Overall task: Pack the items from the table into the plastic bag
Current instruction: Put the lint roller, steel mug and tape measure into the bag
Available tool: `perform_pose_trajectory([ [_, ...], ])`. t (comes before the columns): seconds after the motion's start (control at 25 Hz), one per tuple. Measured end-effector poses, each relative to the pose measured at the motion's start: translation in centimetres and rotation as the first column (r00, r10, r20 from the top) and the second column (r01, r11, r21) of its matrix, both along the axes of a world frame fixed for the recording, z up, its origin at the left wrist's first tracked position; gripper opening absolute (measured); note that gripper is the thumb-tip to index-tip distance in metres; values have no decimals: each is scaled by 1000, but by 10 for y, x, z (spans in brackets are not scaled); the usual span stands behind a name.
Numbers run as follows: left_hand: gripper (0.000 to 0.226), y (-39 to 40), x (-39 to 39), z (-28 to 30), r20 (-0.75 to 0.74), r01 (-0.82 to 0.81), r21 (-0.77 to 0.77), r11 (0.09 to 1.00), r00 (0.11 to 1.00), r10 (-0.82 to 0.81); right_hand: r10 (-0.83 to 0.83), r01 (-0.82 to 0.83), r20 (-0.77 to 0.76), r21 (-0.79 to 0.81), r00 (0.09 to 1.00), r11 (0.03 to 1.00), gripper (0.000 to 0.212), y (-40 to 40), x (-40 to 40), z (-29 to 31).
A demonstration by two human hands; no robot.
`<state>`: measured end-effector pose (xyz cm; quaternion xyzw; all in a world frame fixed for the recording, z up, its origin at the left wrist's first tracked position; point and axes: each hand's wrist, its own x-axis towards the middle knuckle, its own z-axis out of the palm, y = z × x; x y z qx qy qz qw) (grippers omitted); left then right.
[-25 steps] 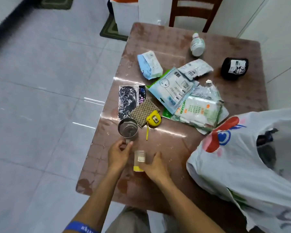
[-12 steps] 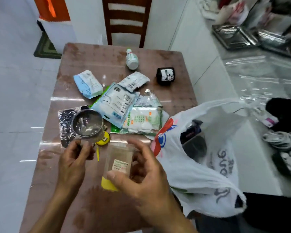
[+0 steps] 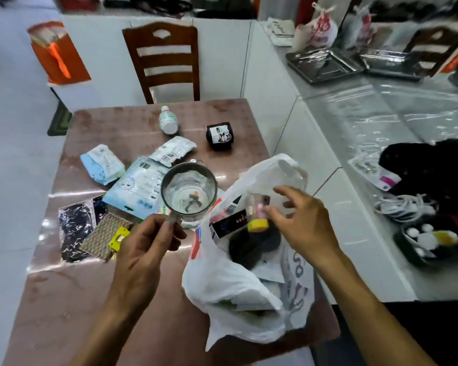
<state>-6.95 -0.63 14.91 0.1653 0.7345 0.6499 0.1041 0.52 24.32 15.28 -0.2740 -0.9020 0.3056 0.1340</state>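
Lowering the clear yellow-capped bottle [image 3: 258,212] into the plastic bag [image 3: 222,283], you pinch it in your right hand [image 3: 306,225] fingers; release only once it rests. Your left hand [image 3: 146,249] pinches the steel cup [image 3: 188,192] handle; keep it level above the counter [image 3: 64,299].

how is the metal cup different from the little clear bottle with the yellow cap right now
The metal cup is wide, open-topped and steel; the clear bottle is narrow, see-through plastic with a yellow cap. The left hand grips the cup by its handle above the table; the bottle is at the right hand, cap down, over the plastic bag. Both are off the table.
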Motion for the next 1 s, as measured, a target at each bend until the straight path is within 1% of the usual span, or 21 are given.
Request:
perform_pose_trajectory([
  [0.08, 19, 11, 4, 5, -24, 52, -47, 998, 998, -53, -58, 90, -225, 137, 973, 986, 47, 17, 1, 0],
  [0.12, 18, 17, 6, 6, -47, 83, -78, 993, 995, -87, -93, 153, -283, 201, 955, 968, 56, 29, 2, 1],
  [0.16, 19, 24, 7, 7, -75, 116, -121, 986, 989, -125, -104, 169, -275, 224, 956, 960, 63, 43, 0, 2],
  [0.2, 23, 33, 8, 9, -106, 153, -181, 971, 979, -174, -90, 131, -220, 180, 971, 975, 64, 57, -4, 1],
  [0.24, 26, 43, 7, 10, -136, 194, -255, 947, 963, -234, -64, 75, -151, 69, 986, 995, 52, 66, -10, 2],
  [0.28, 28, 55, 5, 10, -169, 236, -335, 912, 937, -305, -20, 10, -107, -92, 994, 996, 32, 71, -16, 4],
  [0.32, 29, 69, 2, 6, -216, 272, -430, 861, 895, -391, 11, -34, -113, -204, 993, 978, 22, 75, -20, 7],
  [0.36, 29, 83, 0, 1, -279, 291, -535, 793, 825, -491, 28, -68, -151, -261, 988, 963, 26, 78, -23, 11],
  [0.44, 26, 112, -5, -17, -363, 284, -705, 650, 643, -675, 54, -112, -202, -287, 978, 951, 31, 79, -25, 20],
  [0.52, 16, 134, -3, -39, -285, 243, -842, 482, 557, -780, 93, -148, -204, -271, 974, 951, 30, 75, -26, 25],
  [0.56, 14, 140, -3, -49, -232, 215, -891, 401, 543, -807, 109, -157, -186, -269, 976, 950, 29, 72, -26, 28],
  [0.6, 17, 143, -3, -56, -207, 197, -912, 361, 538, -817, 126, -172, -174, -279, 977, 945, 27, 70, -26, 29],
  [0.68, 29, 139, -6, -62, -227, 229, -888, 399, 536, -813, 139, -174, -136, -300, 981, 938, 22, 63, -27, 32],
  [0.72, 32, 134, -7, -61, -252, 275, -849, 451, 539, -804, 133, -157, -103, -282, 986, 946, 16, 60, -27, 35],
  [0.76, 30, 129, -8, -56, -288, 331, -787, 521, 551, -784, 120, -130, -56, -210, 991, 969, 18, 57, -26, 36],
  [0.8, 26, 121, -7, -50, -318, 369, -712, 597, 588, -743, 105, -106, -17, -82, 994, 991, 33, 50, -26, 39],
  [0.84, 21, 110, -7, -42, -343, 373, -624, 687, 659, -669, 117, -117, 0, 59, 993, 991, 49, 42, -28, 43],
  [0.88, 16, 99, -7, -35, -355, 328, -518, 790, 757, -548, 152, -147, -17, 175, 988, 974, 56, 29, -32, 48],
  [0.92, 14, 85, -10, -34, -338, 235, -406, 883, 859, -384, 217, -200, -51, 231, 975, 952, 56, 14, -38, 52],
  [0.96, 15, 70, -15, -37, -285, 112, -312, 943, 936, -206, 301, -278, -65, 234, 952, 932, 53, -4, -47, 54],
  [1.0, 18, 53, -24, -45, -214, -18, -259, 966, 976, -39, 385, -366, -57, 211, 921, 906, 48, -23, -58, 53],
])
